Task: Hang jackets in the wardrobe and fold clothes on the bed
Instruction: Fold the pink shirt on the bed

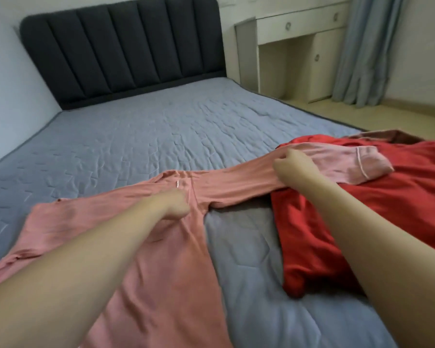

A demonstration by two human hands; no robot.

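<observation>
1. Head view: the salmon-pink long-sleeved cotton top (161, 259) lies spread flat at the near edge of the bed with the quilted grey-blue cover (141, 136), its collar pointing toward the dark padded headboard (126, 46).
2. Your left hand (173, 205) sits on the chest of the top just below the collar, fingers curled into the fabric, pinning it down.
3. Your right hand (293, 164) pinches the top's right sleeve partway along, lifting it slightly; the pale pink piped cuff (367, 163) beyond your fingers drapes over the neighbouring garment.
4. That neighbour is a crumpled bright red satin garment (362, 222), heaped at the bed's near right edge, touching the sleeve.
5. Beyond the bed's far right corner stand a cream dressing table with drawers (294, 33) and a pale blue curtain (362, 59).
</observation>
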